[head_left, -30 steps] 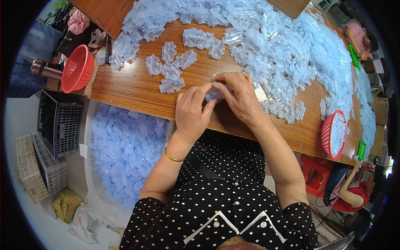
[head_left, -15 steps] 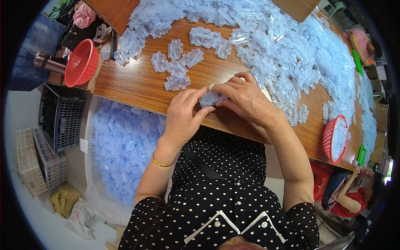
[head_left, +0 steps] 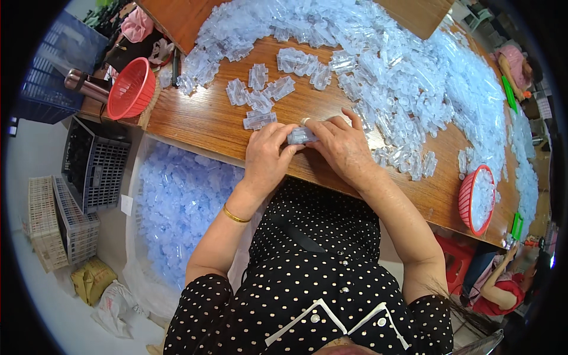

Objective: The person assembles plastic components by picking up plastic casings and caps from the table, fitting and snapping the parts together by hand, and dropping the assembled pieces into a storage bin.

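Between my two hands, just over the table's front edge, is a clear plastic piece (head_left: 300, 136). My left hand (head_left: 267, 155) pinches its left end between thumb and fingers. On its right end the fingers of my right hand (head_left: 340, 145) are closed, with one finger raised. Several similar clear plastic pieces (head_left: 259, 102) lie in a loose group on the wooden table (head_left: 195, 121), just beyond my left hand. Past my right hand spreads a large heap of clear plastic parts (head_left: 384, 77). The underside of the held piece is hidden by my fingers.
A red basket (head_left: 131, 89) and a steel flask (head_left: 86, 84) stand at the far left. Below the table edge sits a large bag of bluish plastic parts (head_left: 183, 207). At right is a red-rimmed basket of small parts (head_left: 477, 201). Two people work further right.
The view has shifted slightly. Both hands still hold the clear piece; my right fingers have shifted on it, and one finger now stands up more.
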Tool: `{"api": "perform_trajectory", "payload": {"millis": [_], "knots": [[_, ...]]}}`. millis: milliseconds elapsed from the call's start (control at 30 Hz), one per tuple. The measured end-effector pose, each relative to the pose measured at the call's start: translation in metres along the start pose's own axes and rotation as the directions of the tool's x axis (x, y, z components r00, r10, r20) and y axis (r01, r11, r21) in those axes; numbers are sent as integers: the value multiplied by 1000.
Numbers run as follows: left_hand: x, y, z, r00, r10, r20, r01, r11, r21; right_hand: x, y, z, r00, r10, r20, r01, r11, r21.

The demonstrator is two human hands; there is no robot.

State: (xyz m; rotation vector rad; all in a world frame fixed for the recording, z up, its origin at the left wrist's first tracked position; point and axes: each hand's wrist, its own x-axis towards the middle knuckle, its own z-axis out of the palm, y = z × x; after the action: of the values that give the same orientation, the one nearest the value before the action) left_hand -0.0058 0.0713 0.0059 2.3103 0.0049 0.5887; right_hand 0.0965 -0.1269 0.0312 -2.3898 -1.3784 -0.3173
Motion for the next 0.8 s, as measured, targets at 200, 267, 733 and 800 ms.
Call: {"api": "perform_trajectory", "payload": {"millis": [200,267,733,800], "knots": [[-51,-20,-37,991,96,-90,-94,995,28,-24,-41,5,1000,18,17,-19,996,87],[-107,-49,-62,976,17,-218,20,986,167,-43,-47,-5,997,-71,-14,72,971,226],[-60,13,-25,967,41,-252,-44,999,-9,-86,27,-55,969,234,-75,-237,971,-40],[-21,38,7,985,161,-62,-167,981,-104,-74,12,-47,971,237,-33,-237,971,-23]]}}
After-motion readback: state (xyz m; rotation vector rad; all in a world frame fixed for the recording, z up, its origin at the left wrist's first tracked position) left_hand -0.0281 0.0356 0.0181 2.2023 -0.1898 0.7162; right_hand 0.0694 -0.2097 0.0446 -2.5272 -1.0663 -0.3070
